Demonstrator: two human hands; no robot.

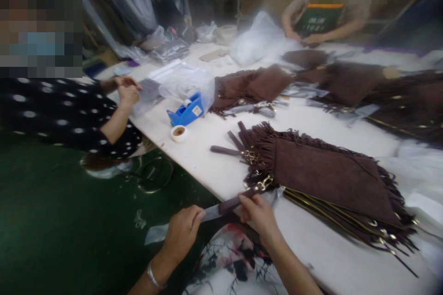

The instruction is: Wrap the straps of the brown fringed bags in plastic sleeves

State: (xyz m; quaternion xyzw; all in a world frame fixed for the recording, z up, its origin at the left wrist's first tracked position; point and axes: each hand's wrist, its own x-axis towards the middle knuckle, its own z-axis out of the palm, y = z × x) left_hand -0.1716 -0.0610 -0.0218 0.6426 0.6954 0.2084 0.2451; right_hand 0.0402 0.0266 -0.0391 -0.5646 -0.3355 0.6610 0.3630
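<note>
A stack of brown fringed pouches (328, 175) with gold zips lies on the white table in front of me. From its left corner a brown wrist strap (230, 203) with a gold clasp reaches toward my hands. My right hand (258, 216) pinches this strap near its middle. Left of it, my left hand (183, 233) is closed on a clear plastic sleeve (211, 213), whose loose end sticks out beyond the fist. The strap's tip appears to lie at or inside the sleeve's opening. More brown straps (238, 143) fan out from the stack.
A blue tape dispenser (188, 109) and a roll of tape (179, 133) stand near the table edge. Behind are more brown pouches (252, 84) and plastic bags (258, 39). A person in polka dots (69, 115) works at left; another person (321, 23) is across the table.
</note>
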